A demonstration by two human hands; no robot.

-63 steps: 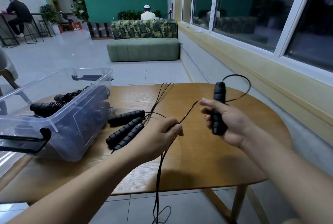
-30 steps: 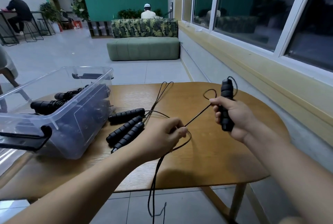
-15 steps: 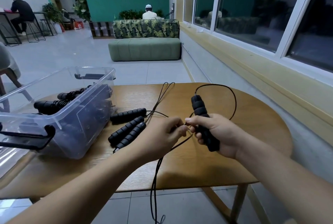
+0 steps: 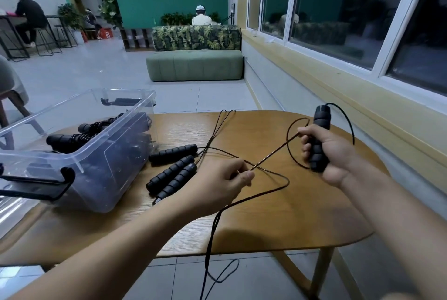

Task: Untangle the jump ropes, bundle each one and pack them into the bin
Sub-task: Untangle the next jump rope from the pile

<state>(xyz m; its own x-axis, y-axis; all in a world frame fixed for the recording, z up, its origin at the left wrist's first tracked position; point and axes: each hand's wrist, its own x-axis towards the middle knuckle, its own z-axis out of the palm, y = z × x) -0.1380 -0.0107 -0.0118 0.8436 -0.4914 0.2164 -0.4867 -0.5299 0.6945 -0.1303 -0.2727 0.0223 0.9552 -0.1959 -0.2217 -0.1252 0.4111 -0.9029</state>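
My right hand [image 4: 326, 152] grips a black foam jump-rope handle [image 4: 319, 139] upright above the table's right side, with a loop of its thin black cord [image 4: 273, 154] pinched against it. My left hand [image 4: 217, 183] pinches the same cord at mid-table; the cord runs taut between my hands, then trails over the front edge to the floor. Three more black handles [image 4: 173, 169] lie side by side next to the clear plastic bin [image 4: 96, 154], which holds several bundled ropes [image 4: 72, 139].
The wooden table [image 4: 290, 215] has a rounded right end near a wall with windows. The bin's black latch handle [image 4: 36, 183] points toward me. Behind the table stand a green sofa [image 4: 196, 65] and, further off, seated people.
My right hand has moved right and up, away from my left hand, drawing the cord taut and leaving a new loop at the handle. The left hand has stayed in place.
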